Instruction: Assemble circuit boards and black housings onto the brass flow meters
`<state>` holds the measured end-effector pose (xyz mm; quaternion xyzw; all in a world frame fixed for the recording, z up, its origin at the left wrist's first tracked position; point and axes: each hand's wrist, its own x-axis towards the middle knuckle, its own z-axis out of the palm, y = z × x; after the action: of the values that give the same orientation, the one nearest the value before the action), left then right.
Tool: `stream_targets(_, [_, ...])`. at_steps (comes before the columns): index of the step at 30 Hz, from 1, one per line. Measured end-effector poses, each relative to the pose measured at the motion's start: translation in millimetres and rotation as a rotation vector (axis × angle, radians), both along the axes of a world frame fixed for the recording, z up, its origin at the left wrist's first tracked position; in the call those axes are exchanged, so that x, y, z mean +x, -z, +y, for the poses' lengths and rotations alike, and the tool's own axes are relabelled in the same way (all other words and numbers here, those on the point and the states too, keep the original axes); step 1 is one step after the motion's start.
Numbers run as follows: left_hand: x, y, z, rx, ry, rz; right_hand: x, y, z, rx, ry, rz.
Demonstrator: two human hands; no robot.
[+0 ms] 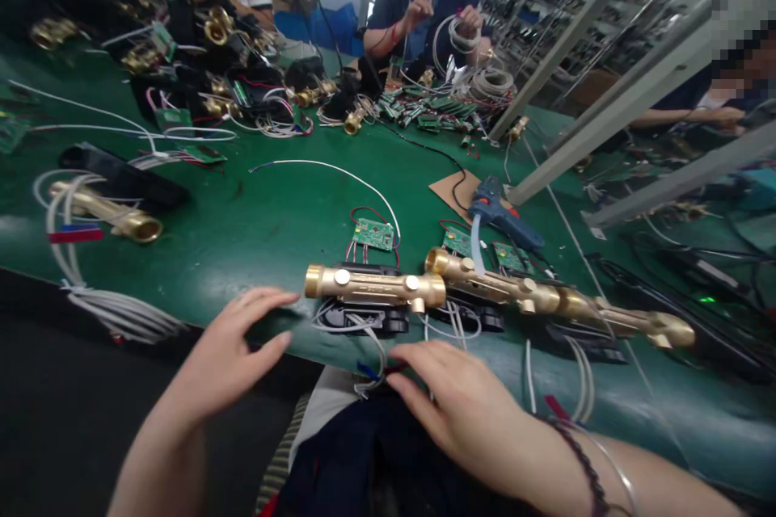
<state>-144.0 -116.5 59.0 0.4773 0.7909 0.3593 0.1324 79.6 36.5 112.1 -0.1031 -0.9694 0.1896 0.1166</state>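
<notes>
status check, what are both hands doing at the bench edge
Left hand open, empty, by the table edge. Right hand open over white wires. Nearest brass fitting untouched. Glue gun behind.

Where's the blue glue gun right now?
In the head view the glue gun lies on the green table, right of centre, partly on a cardboard piece, just behind the brass pipes near the person's hands.

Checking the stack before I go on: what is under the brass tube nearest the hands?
The brass tube lies on a black housing, with white wires looping out in front. The housing's top face is covered by the tube. Left hand and right hand rest just short of it.
</notes>
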Motion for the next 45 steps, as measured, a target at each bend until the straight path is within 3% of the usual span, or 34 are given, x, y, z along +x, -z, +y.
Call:
stream_targets(4, [0,15.5,47,-0.053,0.235,-0.038,-15,42.2,-22,-0.161,0.17,0.113])
stream_targets(7, [12,18.3,65,0.048,0.294,-0.099,-33,53.5,-28,-0.293,0.279,0.325])
stream_targets(11, [29,20.2,61,0.135,0.225,-0.107,-39,48.5,-29,-0.228,0.255,0.46])
stream_targets(16, [40,28.5,51,0.121,0.163,-0.07,-27,48.1,-29,-0.184,0.145,0.531])
stream_targets(20, [41,31.2,51,0.135,0.176,-0.066,-19,52.4,-27,-0.163,0.141,0.446])
stream_targets(23, [37,26.4,50,0.133,0.195,-0.082,-14,56.8,-23,-0.097,0.011,0.348])
stream_targets(27, [31,16.6,46,0.084,0.33,-0.148,-10,65.6,-18,-0.019,-0.099,0.216])
stream_targets(31, [35,17.8,47,0.059,0.284,-0.083,-6,61.7,-13,-0.114,-0.135,0.157])
stream_targets(34, [41,23.3,49,0.065,0.238,-0.061,-1,47.7,-8,-0.18,0.0,0.236])
stream_targets(36, [43,26.4,50,0.086,0.24,-0.057,-1,40.1,-8,-0.132,0.184,0.333])
stream_targets(38, [44,29.0,50,0.089,0.227,-0.049,-5,37.4,-8,-0.068,0.264,0.328])
stream_targets(42, [47,33.0,48,0.076,0.189,-0.014,-18,43.6,-12,-0.028,0.152,0.214])
stream_targets(45, [49,32.8,46,0.076,0.174,0.044,-26,49.5,-14,-0.054,0.135,0.285])
